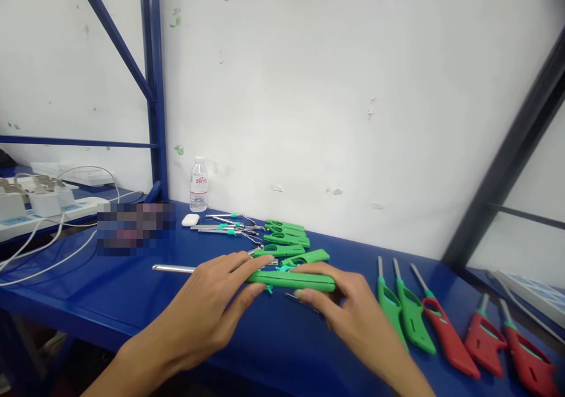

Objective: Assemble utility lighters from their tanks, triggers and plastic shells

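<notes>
My left hand (212,303) and my right hand (348,309) together pinch a green long-nosed lighter (291,280) held level just above the blue bench (132,279). Its metal tube (173,269) sticks out to the left past my left fingers. My left thumb and fingers close on the lighter's front part. The fingers of my right hand wrap its rear end. Behind the hands lies a pile of green lighter shells (286,237) and bare metal tubes (220,225).
Right of my hands lie two green lighters (404,314) and three red lighters (481,338) in a row. At the back stand a water bottle (199,184) and a small white case (190,220). Power strips with white cables (35,203) sit at far left. A dark frame post (507,162) rises at right.
</notes>
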A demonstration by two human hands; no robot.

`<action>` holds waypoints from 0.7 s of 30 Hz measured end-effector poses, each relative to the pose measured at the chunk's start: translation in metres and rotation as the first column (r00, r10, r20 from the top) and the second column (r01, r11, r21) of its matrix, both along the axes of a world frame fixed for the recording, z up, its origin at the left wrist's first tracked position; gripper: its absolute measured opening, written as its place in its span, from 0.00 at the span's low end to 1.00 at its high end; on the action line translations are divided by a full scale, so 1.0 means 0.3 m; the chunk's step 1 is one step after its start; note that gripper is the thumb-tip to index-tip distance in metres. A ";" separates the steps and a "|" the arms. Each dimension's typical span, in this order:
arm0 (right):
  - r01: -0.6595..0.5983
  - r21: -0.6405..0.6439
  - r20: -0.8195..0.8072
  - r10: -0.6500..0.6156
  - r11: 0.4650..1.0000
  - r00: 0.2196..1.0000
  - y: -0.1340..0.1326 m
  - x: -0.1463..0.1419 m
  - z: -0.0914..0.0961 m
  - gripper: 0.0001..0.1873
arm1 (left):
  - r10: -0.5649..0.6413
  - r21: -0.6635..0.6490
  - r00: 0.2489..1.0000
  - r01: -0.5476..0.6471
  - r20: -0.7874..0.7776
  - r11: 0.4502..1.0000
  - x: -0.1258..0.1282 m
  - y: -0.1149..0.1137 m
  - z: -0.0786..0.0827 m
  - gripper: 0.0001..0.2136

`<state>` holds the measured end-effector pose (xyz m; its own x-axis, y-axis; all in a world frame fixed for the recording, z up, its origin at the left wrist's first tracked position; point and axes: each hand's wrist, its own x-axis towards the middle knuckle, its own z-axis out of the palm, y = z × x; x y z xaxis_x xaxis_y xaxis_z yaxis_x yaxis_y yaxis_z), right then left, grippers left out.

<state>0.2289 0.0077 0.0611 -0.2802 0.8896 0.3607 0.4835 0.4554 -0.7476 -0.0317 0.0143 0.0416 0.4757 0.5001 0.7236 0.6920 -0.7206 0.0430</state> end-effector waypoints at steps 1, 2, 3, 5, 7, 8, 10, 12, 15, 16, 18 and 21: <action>-0.017 0.013 -0.004 0.017 1.000 1.000 -0.003 -0.005 0.000 0.13 | -0.008 -0.018 1.000 0.008 0.013 1.000 0.002 -0.006 0.003 0.17; -0.032 0.027 -0.009 0.032 0.999 0.999 -0.005 -0.009 -0.001 0.11 | -0.024 -0.048 1.000 0.025 0.019 0.999 0.004 -0.012 0.008 0.16; -0.043 0.040 -0.008 0.043 0.998 0.999 -0.007 -0.012 -0.002 0.11 | -0.047 -0.085 0.999 0.049 0.027 0.995 0.005 -0.017 0.015 0.15; -0.057 0.068 0.015 0.056 0.996 0.998 -0.010 -0.013 -0.004 0.12 | -0.104 -0.168 0.993 0.112 0.052 0.979 0.007 -0.024 0.029 0.13; -0.059 0.074 0.045 0.056 0.996 0.997 -0.012 -0.009 -0.005 0.13 | -0.140 -0.241 0.987 0.157 0.083 0.958 0.008 -0.028 0.040 0.12; -0.057 0.064 0.062 0.053 0.996 0.997 -0.013 -0.005 -0.005 0.13 | -0.147 -0.265 0.984 0.168 0.097 0.950 0.008 -0.029 0.043 0.12; -0.041 0.037 0.091 0.038 0.998 0.995 -0.012 0.002 -0.006 0.15 | -0.149 -0.288 0.982 0.177 0.117 0.941 0.010 -0.032 0.044 0.11; -0.029 0.013 0.120 0.027 0.999 0.992 -0.009 0.007 -0.008 0.17 | -0.139 -0.296 0.983 0.168 0.117 0.940 0.014 -0.033 0.039 0.11; -0.012 0.008 0.129 0.011 1.000 0.992 -0.003 0.007 -0.010 0.19 | -0.119 -0.320 0.987 0.148 0.109 0.936 0.024 -0.035 0.029 0.11; -0.013 0.005 0.127 0.013 1.000 0.992 -0.002 0.005 -0.010 0.19 | -0.113 -0.326 0.987 0.145 0.114 0.934 0.028 -0.036 0.026 0.10; -0.016 0.005 0.119 0.015 1.000 0.993 -0.003 -0.001 -0.007 0.18 | -0.103 -0.326 0.986 0.142 0.134 0.935 0.033 -0.037 0.023 0.09; -0.005 -0.002 0.119 0.005 1.000 0.993 -0.010 -0.010 0.000 0.17 | -0.111 -0.317 0.983 0.154 0.149 0.936 0.036 -0.037 0.028 0.07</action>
<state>0.2259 0.0047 0.0611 -0.3256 0.8887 0.3228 0.5667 0.4567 -0.6857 -0.0210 0.0031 0.0498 0.4685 0.6572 0.5904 0.5648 -0.7367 0.3718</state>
